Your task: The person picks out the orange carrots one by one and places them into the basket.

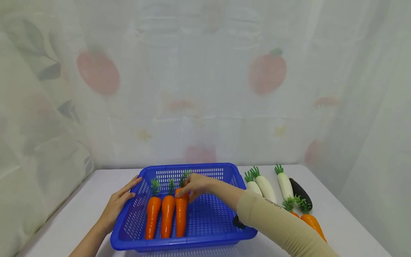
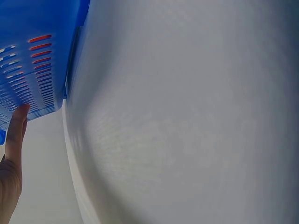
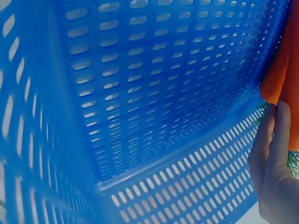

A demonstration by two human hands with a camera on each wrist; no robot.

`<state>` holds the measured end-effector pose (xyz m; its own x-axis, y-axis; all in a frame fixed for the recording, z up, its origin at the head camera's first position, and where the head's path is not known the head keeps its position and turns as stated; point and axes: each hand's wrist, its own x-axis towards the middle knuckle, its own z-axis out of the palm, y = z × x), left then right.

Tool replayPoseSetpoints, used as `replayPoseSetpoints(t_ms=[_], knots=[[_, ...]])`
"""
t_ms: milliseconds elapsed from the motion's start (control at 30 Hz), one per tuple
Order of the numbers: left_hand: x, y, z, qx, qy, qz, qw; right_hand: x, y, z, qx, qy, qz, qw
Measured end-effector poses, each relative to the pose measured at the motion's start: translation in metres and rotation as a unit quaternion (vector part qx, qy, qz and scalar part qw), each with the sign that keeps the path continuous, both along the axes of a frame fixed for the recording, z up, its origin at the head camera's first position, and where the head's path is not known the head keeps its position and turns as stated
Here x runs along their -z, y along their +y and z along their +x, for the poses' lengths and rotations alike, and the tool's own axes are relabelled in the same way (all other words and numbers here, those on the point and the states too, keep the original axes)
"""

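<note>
My right hand (image 1: 197,185) reaches into the blue basket (image 1: 186,241) and pinches the leafy end of a carrot (image 1: 181,217). This carrot lies upright in the row, just right of two other carrots (image 1: 153,217) with green tops. In the right wrist view, two fingers (image 3: 280,135) press against its orange side. On the basket's left rim rests my left hand (image 1: 117,205), its fingers stretched over the edge. The left wrist view shows a straight finger (image 2: 16,133) touching the slotted outer wall (image 2: 42,70).
Right of the basket lie several white radishes (image 1: 265,189), a dark eggplant (image 1: 301,194) and orange carrots (image 1: 313,225), partly behind my right sleeve (image 1: 273,221). A dark rounded thing (image 1: 237,223) shows under the forearm. A printed curtain (image 1: 205,89) hangs behind the white table (image 1: 80,203).
</note>
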<state>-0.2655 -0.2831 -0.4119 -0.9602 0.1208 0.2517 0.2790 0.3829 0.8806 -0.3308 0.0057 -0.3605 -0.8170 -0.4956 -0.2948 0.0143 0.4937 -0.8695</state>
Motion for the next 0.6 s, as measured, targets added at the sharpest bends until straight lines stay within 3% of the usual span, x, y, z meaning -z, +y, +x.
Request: replayPoseSetpoints(t_ms=[600], knots=[[0.0009, 0.0003, 0.0011, 0.008, 0.020, 0.008, 0.9997, 0.0057, 0.0009, 0.0029, 0.005, -0.018, 0.015, 0.9997]])
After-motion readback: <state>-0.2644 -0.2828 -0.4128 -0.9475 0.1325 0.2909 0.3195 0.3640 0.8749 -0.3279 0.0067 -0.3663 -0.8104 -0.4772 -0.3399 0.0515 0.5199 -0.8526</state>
